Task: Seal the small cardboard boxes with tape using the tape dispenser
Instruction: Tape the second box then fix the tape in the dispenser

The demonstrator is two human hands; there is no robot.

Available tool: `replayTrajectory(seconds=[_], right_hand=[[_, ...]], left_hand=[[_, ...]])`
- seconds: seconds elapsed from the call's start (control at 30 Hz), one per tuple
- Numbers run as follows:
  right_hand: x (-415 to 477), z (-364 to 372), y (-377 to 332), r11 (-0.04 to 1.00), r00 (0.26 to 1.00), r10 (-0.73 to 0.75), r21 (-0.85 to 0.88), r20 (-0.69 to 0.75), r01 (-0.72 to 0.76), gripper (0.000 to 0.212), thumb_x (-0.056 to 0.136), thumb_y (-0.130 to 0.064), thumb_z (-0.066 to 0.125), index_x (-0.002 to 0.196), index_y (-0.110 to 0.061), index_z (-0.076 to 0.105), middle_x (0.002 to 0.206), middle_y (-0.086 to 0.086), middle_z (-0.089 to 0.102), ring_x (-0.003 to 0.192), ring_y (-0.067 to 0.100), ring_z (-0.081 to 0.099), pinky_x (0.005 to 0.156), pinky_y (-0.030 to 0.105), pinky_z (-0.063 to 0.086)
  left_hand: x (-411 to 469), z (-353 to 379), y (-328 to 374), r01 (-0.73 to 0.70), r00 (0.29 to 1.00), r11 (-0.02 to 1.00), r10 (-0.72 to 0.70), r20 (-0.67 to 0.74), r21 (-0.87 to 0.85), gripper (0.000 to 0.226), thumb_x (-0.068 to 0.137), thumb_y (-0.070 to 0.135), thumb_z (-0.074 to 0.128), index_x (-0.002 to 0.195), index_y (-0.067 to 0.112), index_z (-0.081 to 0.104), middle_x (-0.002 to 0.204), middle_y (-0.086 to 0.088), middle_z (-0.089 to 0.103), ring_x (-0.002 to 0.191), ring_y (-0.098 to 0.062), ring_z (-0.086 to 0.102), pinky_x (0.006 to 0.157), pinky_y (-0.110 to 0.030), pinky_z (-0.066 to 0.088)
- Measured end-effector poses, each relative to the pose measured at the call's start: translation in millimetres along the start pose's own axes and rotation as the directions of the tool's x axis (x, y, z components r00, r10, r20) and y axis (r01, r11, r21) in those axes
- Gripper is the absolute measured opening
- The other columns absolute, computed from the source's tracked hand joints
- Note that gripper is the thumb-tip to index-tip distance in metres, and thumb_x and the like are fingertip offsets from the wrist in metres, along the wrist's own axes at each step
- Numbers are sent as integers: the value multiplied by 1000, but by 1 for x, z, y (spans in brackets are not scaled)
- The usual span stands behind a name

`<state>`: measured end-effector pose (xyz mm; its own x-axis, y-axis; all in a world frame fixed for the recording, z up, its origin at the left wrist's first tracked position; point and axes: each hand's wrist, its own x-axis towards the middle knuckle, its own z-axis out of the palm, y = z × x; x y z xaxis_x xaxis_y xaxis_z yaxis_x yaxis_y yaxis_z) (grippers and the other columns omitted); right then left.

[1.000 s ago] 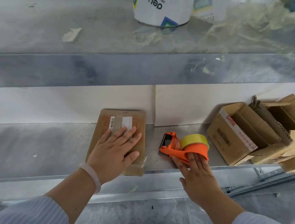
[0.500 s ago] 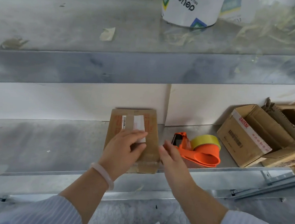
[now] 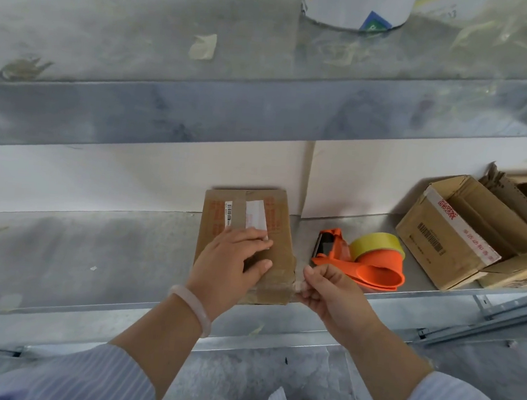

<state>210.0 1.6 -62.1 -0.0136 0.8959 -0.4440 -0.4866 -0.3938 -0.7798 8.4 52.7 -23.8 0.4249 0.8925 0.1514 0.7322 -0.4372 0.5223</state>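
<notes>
Two hands work the near end of the box. Your left hand lies flat on its top, fingers straight, pressing it to the shelf; a pale bracelet sits on that wrist. Your right hand is curled, thumb and forefinger pinching a whitish tape end at the box's near right corner.

The box lies flat, long axis running near to far, its far end close to the white back wall. A barcode label and a white label sit on the far half, just beyond your left fingertips.

What the next move turns on is the dispenser. It rests on the shelf just right of the box and slightly far of your right hand, apart from both. Its long axis runs left to right, with the cutter end pointing left toward the box and the rounded orange handle to the right. The yellow roll stands on top. Your right hand is plainly the nearer one, so I'd expect it to make the reach while the left keeps the box pinned.

Farther right, open boxes wait unsealed, and the frame edge cuts off the rightmost ones. On the upper shelf a white tub is cut off at the top.

Your left palm hides the middle of the box top, so you can't tell whether the seam is fully taped. The tape on the near edge is clear and glossy, and its extent is hard to make out.
</notes>
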Motion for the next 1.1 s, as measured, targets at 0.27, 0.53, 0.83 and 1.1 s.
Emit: replayTrajectory(seconds=[0.27, 0.53, 0.83, 1.1], right_hand=[[2, 31, 38, 973, 945, 62, -194, -322, -129, 26, 96, -42, 56, 99, -16, 55, 66, 1, 52, 57, 14, 47, 57, 31, 46], [9, 14, 38, 764, 888, -310, -645, -339, 20, 28, 103, -30, 43, 130, -36, 47, 119, 2, 60, 107, 21, 60, 92, 44, 53], [11, 18, 26, -8, 690, -546, -827, 475, 562, 53, 99, -58, 34, 140, -30, 52, 157, -10, 31, 148, 11, 22, 117, 28, 23], [24, 5, 26, -93, 635, -536, -787, 556, 610, 48, 101, -51, 37, 139, -26, 52, 154, -4, 38, 146, 21, 28, 117, 31, 29]], left_hand=[[-2, 5, 0, -46, 997, 996, 51, -61, 82, 36, 93, 36, 61, 126, 24, 65, 134, 11, 58, 127, -9, 49, 116, -40, 32], [-3, -13, 6, 111, 980, 944, -156, -125, -312, 20, 95, 24, 60, 105, 39, 69, 104, 22, 65, 99, 4, 59, 85, -4, 43], [-29, -3, -42, -265, 954, 935, 290, -74, 237, 48, 95, 57, 42, 122, 28, 68, 131, 9, 63, 126, -13, 54, 106, -44, 44], [-28, 4, -61, -394, 900, 884, 427, -90, 252, 41, 99, 47, 45, 130, 27, 63, 138, 7, 58, 132, -16, 51, 107, -44, 43]])
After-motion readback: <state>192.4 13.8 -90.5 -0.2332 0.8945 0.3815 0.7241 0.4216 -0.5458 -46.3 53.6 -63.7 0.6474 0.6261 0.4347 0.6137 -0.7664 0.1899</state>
